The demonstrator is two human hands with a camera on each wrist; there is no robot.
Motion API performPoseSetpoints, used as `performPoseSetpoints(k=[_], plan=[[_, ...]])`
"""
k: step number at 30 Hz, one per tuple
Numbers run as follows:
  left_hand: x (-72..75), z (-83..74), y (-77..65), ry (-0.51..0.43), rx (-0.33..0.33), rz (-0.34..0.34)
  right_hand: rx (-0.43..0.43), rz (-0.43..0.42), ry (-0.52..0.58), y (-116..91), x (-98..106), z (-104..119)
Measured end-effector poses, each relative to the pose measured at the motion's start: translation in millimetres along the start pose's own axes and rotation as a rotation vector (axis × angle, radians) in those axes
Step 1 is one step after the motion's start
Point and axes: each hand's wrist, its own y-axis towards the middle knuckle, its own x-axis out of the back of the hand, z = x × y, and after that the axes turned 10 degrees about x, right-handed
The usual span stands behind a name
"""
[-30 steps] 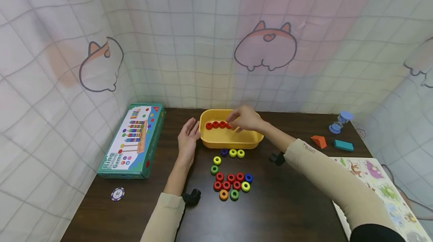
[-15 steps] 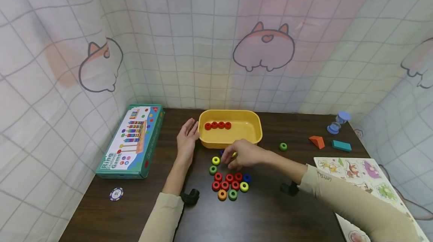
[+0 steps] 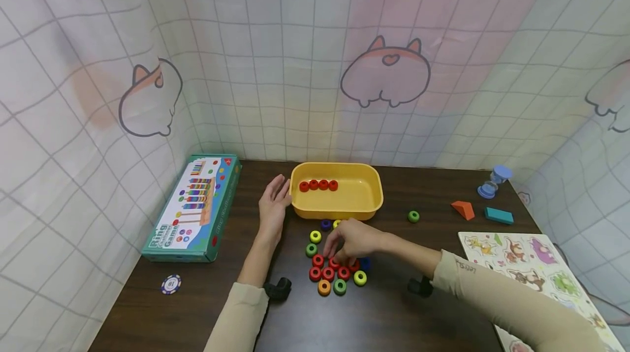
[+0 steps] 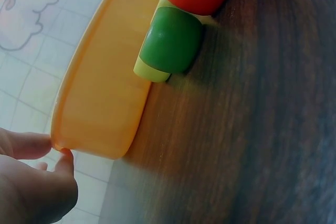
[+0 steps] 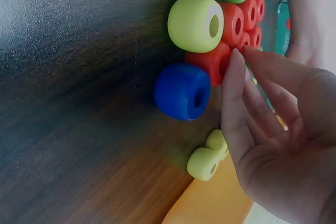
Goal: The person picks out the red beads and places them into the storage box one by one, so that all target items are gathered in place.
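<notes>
A yellow plastic tray (image 3: 354, 193) stands at the back of the table with several red beads (image 3: 323, 184) in a row inside. My left hand (image 3: 273, 205) touches its left end with relaxed fingers; in the left wrist view, thumb and fingertip (image 4: 39, 145) meet the rim. In front, several thick beads lie in a loose cluster: red, blue (image 5: 181, 92), yellow (image 3: 360, 278), green (image 3: 339, 287) and orange (image 3: 324, 287). Over it, my right hand (image 3: 356, 240) pinches a red bead (image 3: 334, 264) low at the table. That hand partly hides the blue and nearby red beads.
A green-edged game box (image 3: 194, 204) lies at left, with a poker chip (image 3: 171, 284) before it. At right are a lone green bead (image 3: 413, 216), an orange wedge (image 3: 463, 210), a teal block (image 3: 499, 216), a blue hourglass (image 3: 494, 181) and an animal picture board (image 3: 536, 270).
My right hand has left the tray, where the row of red beads stays, and come forward to the cluster. A red bead and the blue one there have shifted slightly right. The left hand stays put.
</notes>
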Motion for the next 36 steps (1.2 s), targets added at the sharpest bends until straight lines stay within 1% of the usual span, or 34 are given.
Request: performPoseSetpoints(k=[6,10,14,18,21,24,27,30,33,36], plan=[[-0.7,0.1,0.4,-0.002,-0.008,-0.008,-0.018,-0.004,0.05,3,3,1],[-0.4,1.5,0.8,0.001,-0.005,0.001,-0.017,-0.016,0.069,4,18,10],[-0.6,2.0,0.5,0.005,-0.008,0.005,0.002,-0.06,0.074,9,51,20],[-1.4,1.7,0.8,-0.019,-0.013,0.0,0.01,-0.11,0.116,19,93,20],[-1.9,2.1,1.1,-0.034,-0.011,-0.001,-0.03,-0.145,0.169,28,121,10],[-0.2,2.4,1.3,-0.038,-0.014,0.003,-0.109,-0.193,0.186,40,138,-7],[0.1,3.3,1.6,-0.048,-0.022,0.017,-0.196,-0.255,0.166,48,146,-25],[-0.2,4.0,1.8,-0.053,-0.029,0.025,-0.26,-0.322,0.109,54,145,-41],[-0.5,3.1,1.3,-0.049,-0.027,0.022,-0.302,-0.381,0.057,61,140,-54],[0.9,1.3,1.1,-0.044,-0.034,0.017,-0.311,-0.411,0.023,69,135,-63]])
